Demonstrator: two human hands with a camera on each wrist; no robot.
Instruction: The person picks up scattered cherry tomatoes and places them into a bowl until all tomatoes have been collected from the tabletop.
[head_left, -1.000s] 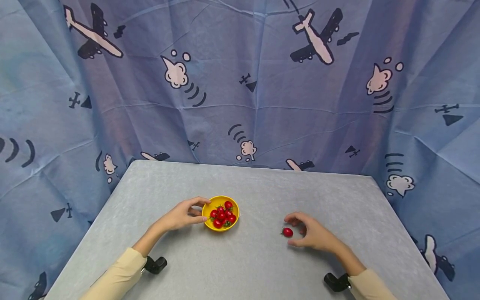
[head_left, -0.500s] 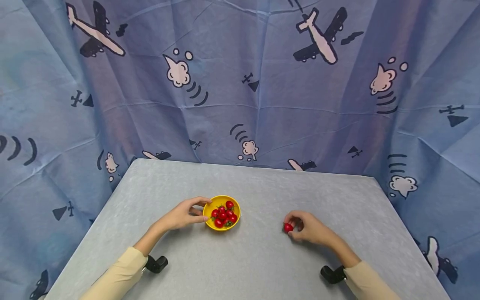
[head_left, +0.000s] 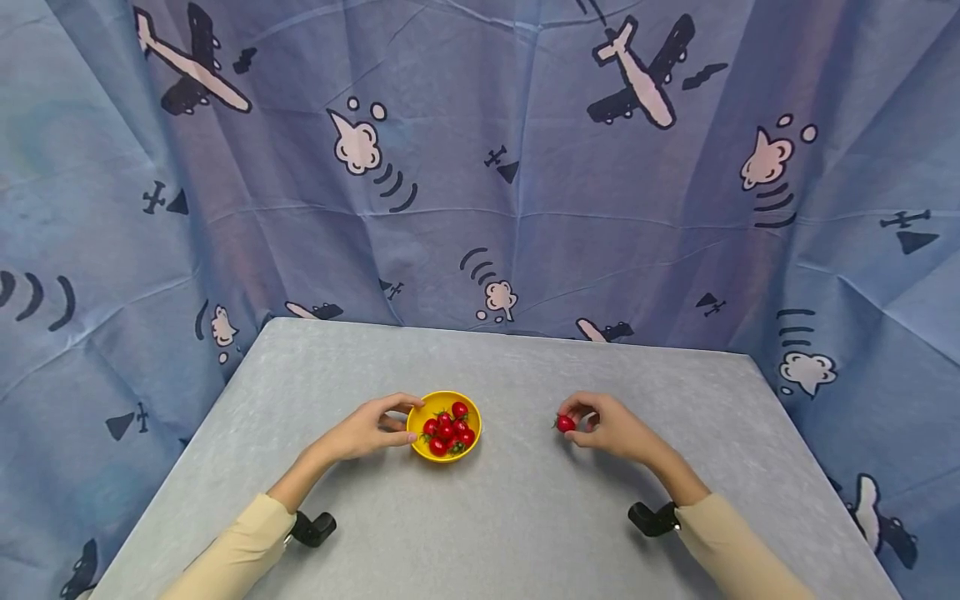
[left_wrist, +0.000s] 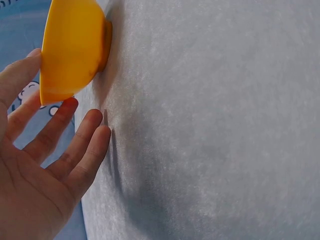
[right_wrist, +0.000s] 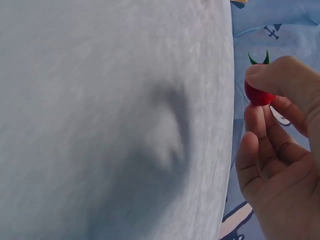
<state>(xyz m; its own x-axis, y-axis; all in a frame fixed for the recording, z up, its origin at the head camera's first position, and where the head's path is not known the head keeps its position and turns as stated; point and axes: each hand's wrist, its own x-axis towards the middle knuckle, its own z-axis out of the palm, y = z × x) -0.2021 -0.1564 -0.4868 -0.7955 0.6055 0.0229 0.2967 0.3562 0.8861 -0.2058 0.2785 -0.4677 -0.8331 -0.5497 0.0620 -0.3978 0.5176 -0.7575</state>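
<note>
My right hand pinches a red cherry tomato between thumb and fingertips. In the right wrist view the tomato, green sepals pointing up, sits off the table with its shadow apart below. My left hand rests at the left side of a yellow bowl, thumb and fingertips at its rim and the fingers fairly straight. Several red cherry tomatoes lie inside that bowl. The left wrist view shows the bowl's outer wall with the thumb and fingertips against it; its contents are hidden there.
Both hands are over a light grey table. Behind it hangs a blue curtain printed with airplanes. A black wrist camera sits on the left wrist, another black camera on the right.
My right hand closed on the cherry tomato lying on the table, then lifted it and moved it slightly away and left. The left hand stays at the bowl.
</note>
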